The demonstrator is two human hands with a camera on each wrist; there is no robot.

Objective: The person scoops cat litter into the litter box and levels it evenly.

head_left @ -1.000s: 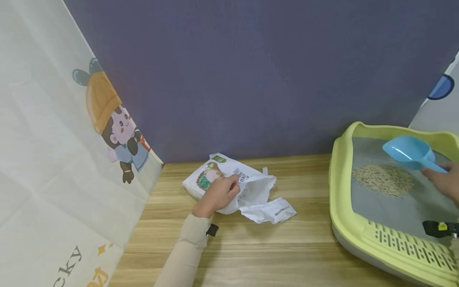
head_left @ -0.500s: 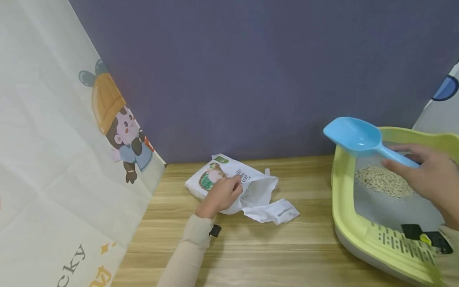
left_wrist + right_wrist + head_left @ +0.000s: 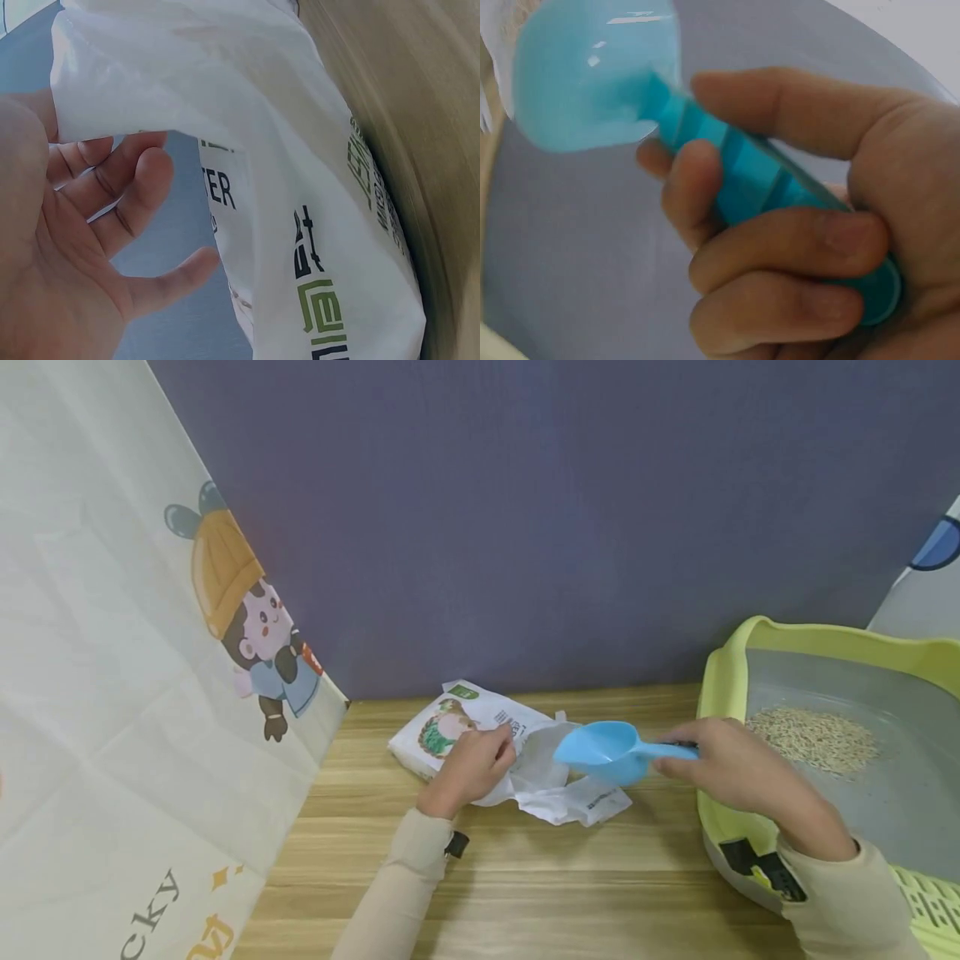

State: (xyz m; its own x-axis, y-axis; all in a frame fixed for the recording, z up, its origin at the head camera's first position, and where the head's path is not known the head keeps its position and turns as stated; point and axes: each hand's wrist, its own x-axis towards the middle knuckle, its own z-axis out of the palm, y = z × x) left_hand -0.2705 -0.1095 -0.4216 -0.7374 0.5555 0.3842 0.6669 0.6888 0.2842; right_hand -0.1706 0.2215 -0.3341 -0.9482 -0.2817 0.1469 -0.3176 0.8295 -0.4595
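A white printed bag (image 3: 517, 714) lies on the wooden table, its torn mouth facing right. My left hand (image 3: 471, 770) is at the bag's near edge; in the left wrist view the bag's film (image 3: 150, 82) passes over the curled fingers of the left hand (image 3: 82, 217), pinched up at its edge. My right hand (image 3: 738, 768) grips the handle of a blue scoop (image 3: 600, 752), whose tip is at the bag's mouth. In the right wrist view the fingers of the right hand (image 3: 802, 225) wrap round the ribbed handle, and the scoop's bowl (image 3: 592, 82) looks empty.
At the right stands a yellow-green litter tray (image 3: 723, 693) with a grey inside and a heap of pale pellets (image 3: 813, 739). A torn flap (image 3: 592, 802) of the bag lies on the table (image 3: 540, 893). A dark wall (image 3: 525, 527) rises behind.
My right hand has carried the scoop left, from over the tray to the bag's mouth. The left hand has stayed at the bag with little movement.
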